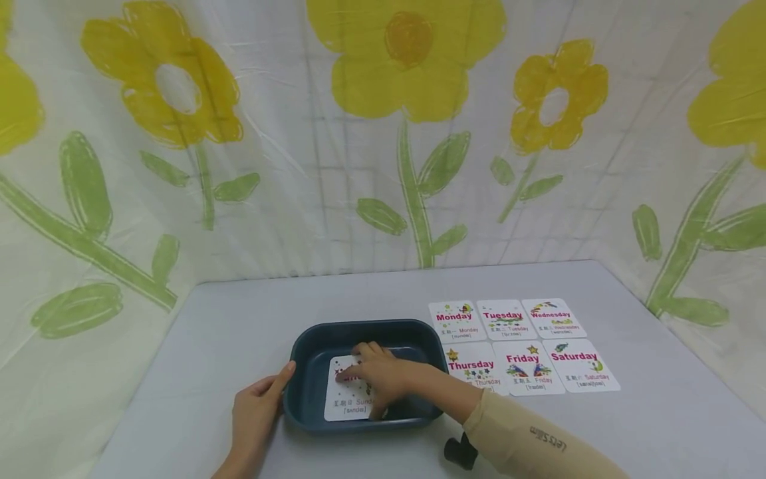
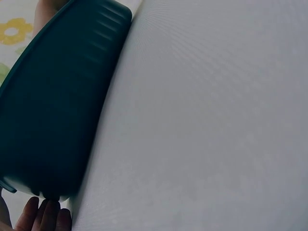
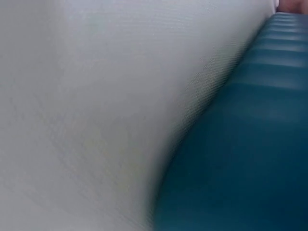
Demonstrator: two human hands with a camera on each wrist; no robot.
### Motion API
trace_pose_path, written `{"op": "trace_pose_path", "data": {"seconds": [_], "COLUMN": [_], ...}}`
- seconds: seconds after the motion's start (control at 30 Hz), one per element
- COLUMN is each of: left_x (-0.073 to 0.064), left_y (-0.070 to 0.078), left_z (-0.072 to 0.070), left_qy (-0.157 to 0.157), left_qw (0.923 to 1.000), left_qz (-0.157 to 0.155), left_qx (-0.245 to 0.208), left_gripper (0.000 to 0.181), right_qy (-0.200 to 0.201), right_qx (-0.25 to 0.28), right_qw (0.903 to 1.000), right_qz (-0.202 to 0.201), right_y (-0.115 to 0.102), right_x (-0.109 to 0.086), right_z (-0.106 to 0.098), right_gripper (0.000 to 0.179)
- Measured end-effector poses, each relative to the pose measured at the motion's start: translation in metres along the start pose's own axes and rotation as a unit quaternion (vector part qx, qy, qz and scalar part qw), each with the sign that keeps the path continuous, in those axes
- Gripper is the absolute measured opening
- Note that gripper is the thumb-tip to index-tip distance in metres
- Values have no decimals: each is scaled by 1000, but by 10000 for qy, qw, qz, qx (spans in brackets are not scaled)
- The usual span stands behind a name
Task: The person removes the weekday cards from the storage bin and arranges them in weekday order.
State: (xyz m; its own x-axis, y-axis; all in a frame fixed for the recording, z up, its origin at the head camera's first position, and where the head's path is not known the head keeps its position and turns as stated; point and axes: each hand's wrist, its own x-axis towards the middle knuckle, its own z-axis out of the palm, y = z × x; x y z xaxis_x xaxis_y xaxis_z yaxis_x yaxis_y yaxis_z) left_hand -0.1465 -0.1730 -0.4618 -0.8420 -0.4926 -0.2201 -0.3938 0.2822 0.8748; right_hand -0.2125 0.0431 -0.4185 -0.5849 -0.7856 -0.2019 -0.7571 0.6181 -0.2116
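Observation:
A dark blue-green basin [image 1: 305, 332] stands on the table, and a white Sunday card [image 1: 338, 396] shows inside it. My left hand [image 1: 257, 406] holds the basin's left end, thumb at the rim. In the left wrist view, the fingertips [image 2: 49, 214] press low against the basin's outer wall [image 2: 53, 110]. Reaching in over the right side, my right hand [image 1: 383, 372] grips the Sunday card from above, thumb near the lower edge and fingers toward the upper edge. It covers part of the printed word. Only the basin's ribbed outer wall [image 3: 240, 159] fills the right wrist view's right side.
Right of the basin, weekday cards lie in two rows: Monday [image 1: 457, 326], Tuesday [image 1: 503, 327], Wednesday [image 1: 553, 322], then Thursday [image 1: 469, 356], Friday [image 1: 526, 382] and Saturday [image 1: 583, 372]. A small black object [image 1: 459, 452] is by the right sleeve [image 1: 526, 432]. A flowered curtain [image 1: 269, 199] hangs behind the table [image 1: 197, 372].

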Motion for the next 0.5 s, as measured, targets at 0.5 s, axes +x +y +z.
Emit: {"op": "trace_pose_path", "data": {"seconds": [0.5], "left_x": [0], "left_y": [0], "left_z": [1], "left_qy": [52], "left_qw": [10000], "left_qz": [58], "left_qx": [-32], "left_gripper": [84], "right_qy": [412], "right_qx": [939], "right_qw": [9946], "right_qz": [-130], "right_y": [10], "right_x": [-26], "right_z": [-32], "right_gripper": [87]}}
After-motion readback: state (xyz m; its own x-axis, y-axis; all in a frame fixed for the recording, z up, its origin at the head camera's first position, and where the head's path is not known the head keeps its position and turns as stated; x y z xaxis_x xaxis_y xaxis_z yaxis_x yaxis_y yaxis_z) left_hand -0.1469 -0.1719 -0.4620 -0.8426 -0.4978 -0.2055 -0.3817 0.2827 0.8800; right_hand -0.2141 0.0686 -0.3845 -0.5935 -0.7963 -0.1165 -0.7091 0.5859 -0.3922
